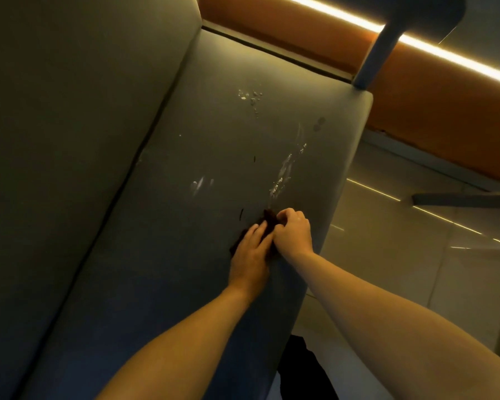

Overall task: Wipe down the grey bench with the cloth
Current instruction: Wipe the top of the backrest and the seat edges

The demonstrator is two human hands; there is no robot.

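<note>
The grey bench seat point(202, 145) runs away from me, with its padded backrest point(70, 111) on the left. A dark brown cloth point(269, 219) lies on the seat near its right edge, mostly hidden under both hands. My left hand point(250, 255) lies flat on the cloth with its fingers straight. My right hand point(293, 230) has its fingers curled and pinches the cloth's far end. Wet streaks and droplets point(283, 171) shine on the seat just beyond the hands, and more droplets point(250, 96) lie farther up.
A grey table leg point(378, 47) stands past the seat's far right corner, in front of an orange panel point(416, 90) with a light strip. Pale floor tiles point(401, 241) lie to the right of the bench. Two small dark marks point(241, 214) sit on the seat.
</note>
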